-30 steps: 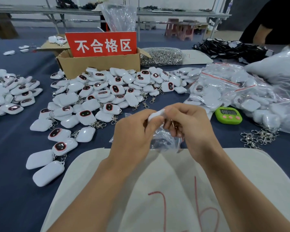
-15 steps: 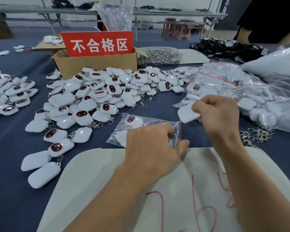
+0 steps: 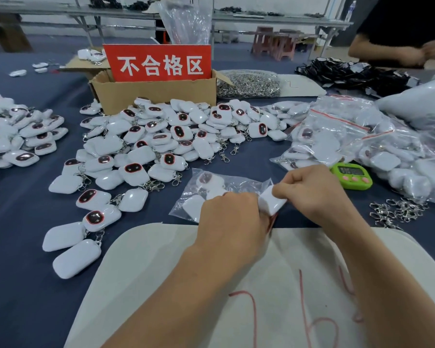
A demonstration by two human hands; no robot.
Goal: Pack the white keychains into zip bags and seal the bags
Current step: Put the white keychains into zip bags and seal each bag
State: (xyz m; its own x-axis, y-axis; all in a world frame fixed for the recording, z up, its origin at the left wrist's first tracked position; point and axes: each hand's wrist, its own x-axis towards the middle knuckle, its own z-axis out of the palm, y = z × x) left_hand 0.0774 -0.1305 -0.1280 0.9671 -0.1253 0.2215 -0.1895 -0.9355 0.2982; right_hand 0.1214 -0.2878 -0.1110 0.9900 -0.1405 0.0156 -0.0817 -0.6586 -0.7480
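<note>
Pinched in the curled fingers of the right hand (image 3: 319,194), one white keychain (image 3: 271,203) sits at the mouth of a zip bag (image 3: 226,182). Left hand (image 3: 231,217) curls over that mouth edge and grips the plastic (fingertips hidden). Bag lies flat, well in front of the cardboard box (image 3: 156,96), with keychains already inside. Loose keychains (image 3: 161,141) are heaped against the box front. Filled bags (image 3: 349,136) and a green timer (image 3: 350,175) lie right of the box.
</note>
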